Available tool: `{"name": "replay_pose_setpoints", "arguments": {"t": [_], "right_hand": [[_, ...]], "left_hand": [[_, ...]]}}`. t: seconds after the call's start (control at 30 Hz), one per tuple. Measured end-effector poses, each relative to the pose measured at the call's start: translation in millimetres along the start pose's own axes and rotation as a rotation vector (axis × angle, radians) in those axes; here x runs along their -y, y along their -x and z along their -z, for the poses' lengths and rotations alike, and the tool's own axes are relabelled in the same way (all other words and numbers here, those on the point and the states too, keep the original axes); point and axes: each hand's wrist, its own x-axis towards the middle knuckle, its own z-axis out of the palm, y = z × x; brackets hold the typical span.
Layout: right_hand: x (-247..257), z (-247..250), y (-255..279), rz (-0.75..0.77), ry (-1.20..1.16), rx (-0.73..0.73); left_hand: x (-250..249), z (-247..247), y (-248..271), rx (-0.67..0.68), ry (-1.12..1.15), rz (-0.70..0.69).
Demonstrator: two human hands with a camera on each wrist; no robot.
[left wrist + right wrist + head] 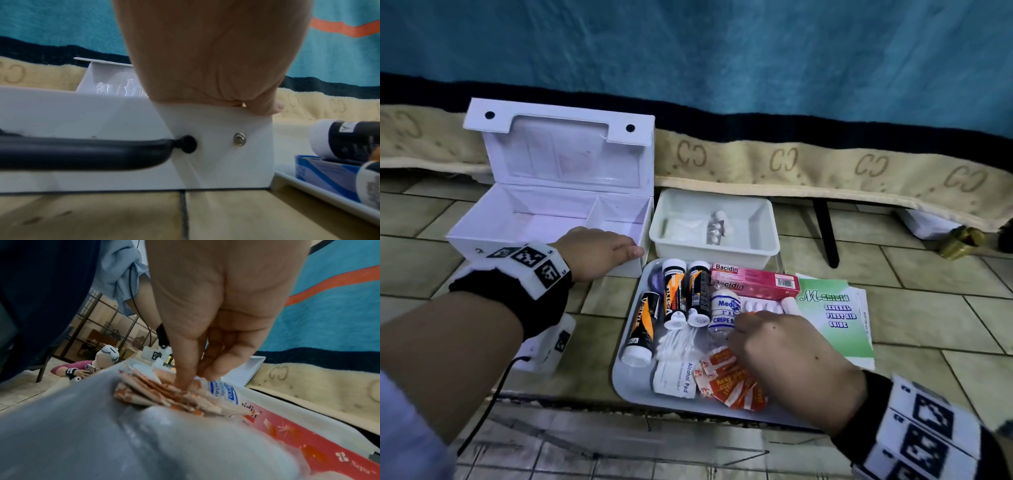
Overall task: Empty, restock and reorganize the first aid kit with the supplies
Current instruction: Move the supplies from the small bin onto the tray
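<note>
The plaster packets (732,375) lay fanned on the grey tray (626,373), right under the right hand (787,356), whose fingertips (183,382) pressed onto the stack; whether it pinched any I could not tell. Light, thin and slippery, they were probably best gathered by the edges. The left hand (595,251) gripped the empty first aid kit (493,236) by its front rim

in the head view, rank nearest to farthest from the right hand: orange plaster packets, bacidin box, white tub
From the right hand:
1. Orange plaster packets, under its fingers on the tray.
2. Bacidin box, at the tray's far edge.
3. White tub, beyond the tray, beside the kit.
</note>
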Motion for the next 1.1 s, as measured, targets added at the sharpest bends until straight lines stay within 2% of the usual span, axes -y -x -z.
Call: {"name": "replay_pose_setpoints", "arguments": {"t": [0.03,0.13,0.23,0.3,0.33,0.37,0.43,0.53,0.6,0.7,0.97,1.1], "right_hand": [[1.2,5.1,-1.9,-0.008,0.011,-0.004],[-5.3,28.8,-13.0,-0.053,-0.069,0.107],[-22.7,62.1,-27.8,-0.148,-0.163,-0.091],[-37.1,76.4,-44.9,-0.193,-0.100,-0.249],[-43.8,80.8,-55.7,-0.220,-0.085,-0.272],[-51.1,83.2,-68.4,-0.241,-0.068,-0.251],[-64.9,78.3,-98.0,-0.229,-0.076,-0.121],[-72.6,61.6,-134.9,-0.113,-0.056,0.049],[-67.0,56.7,-155.1,-0.045,-0.027,0.098],[-64.6,54.9,-164.5,-0.031,0.011,0.141],[-59.2,43.0,-183.3,-0.068,0.039,0.087],[-70.3,51.1,-176.0,-0.189,-0.179,-0.112]], "left_hand": [[-1.4,0.8,1.2,0.002,0.001,-0.005],[-5.3,3.6,3.8,0.008,0.002,-0.014],[-8.1,4.7,5.1,0.004,-0.015,-0.029],[-8.7,5.4,5.5,-0.006,-0.027,-0.038],[-8.5,5.6,5.7,-0.005,-0.032,-0.039],[-8.4,5.7,5.8,-0.005,-0.036,-0.041],[-8.3,5.9,6.2,-0.002,-0.035,-0.042],[-11.4,6.8,7.6,-0.002,-0.035,-0.034],[-7.0,7.4,8.9,-0.004,-0.029,-0.024],[-12.5,8.3,7.5,-0.001,-0.038,-0.042],[-9.4,7.0,6.4,-0.001,-0.053,-0.042],[-9.7,7.1,6.4,-0.004,-0.043,-0.042]]}}
